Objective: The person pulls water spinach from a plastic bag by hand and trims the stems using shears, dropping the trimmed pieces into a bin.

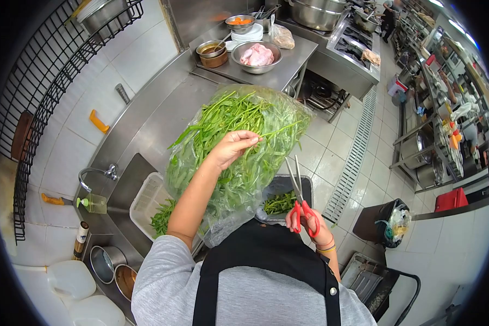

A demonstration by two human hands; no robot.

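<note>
Over the large clear plastic bag (228, 190) full of leafy green stems (223, 119), my left hand (234, 148) pinches one green stem (282, 129) that points to the right. To the lower right, my right hand (311, 225) holds red-handled scissors (299, 198) with the blades pointing up and slightly apart. The blades are near the bag's right edge and do not touch the stem. Below the bag, a dark bin (304, 187) holds cut greens (280, 203). More greens lie in a white basket (144, 202) in the sink.
A steel bowl of raw meat (257, 56) stands on the counter behind the bag, beside pots and stacked plates (248, 35). The faucet (99, 173) is at the left. A lined trash bin (383, 223) stands on the floor at the right. A person (390, 16) is far back.
</note>
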